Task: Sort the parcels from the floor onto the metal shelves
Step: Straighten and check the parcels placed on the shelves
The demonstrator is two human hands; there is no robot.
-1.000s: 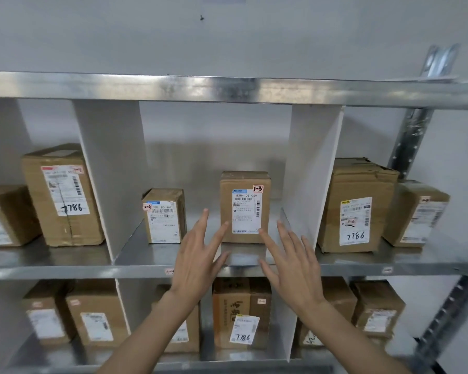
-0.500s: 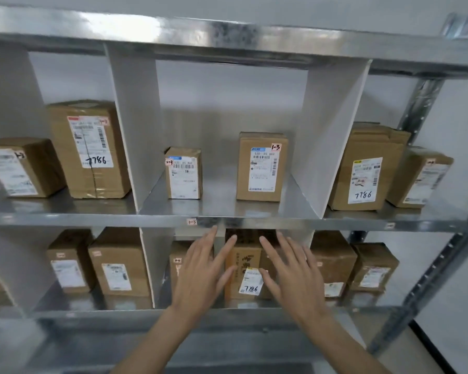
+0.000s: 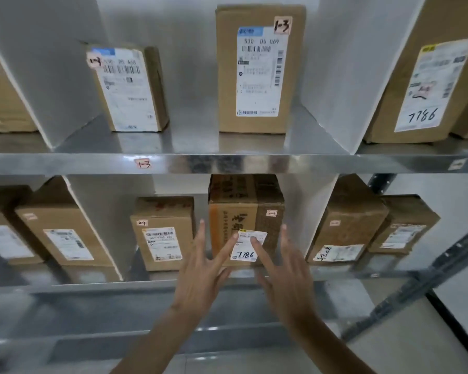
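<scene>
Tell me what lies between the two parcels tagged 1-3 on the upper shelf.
Only bare metal shelf lies between the small left parcel and the taller right parcel; they stand apart, as the head view shows.

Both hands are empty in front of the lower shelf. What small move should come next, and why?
Probably draw both hands back and down toward the floor for another parcel: the left hand and right hand are open and hold nothing, and the box marked 7786 already stands on the shelf.

Single head view, close to the metal shelves (image 3: 227, 163), facing forward and slightly down.
</scene>
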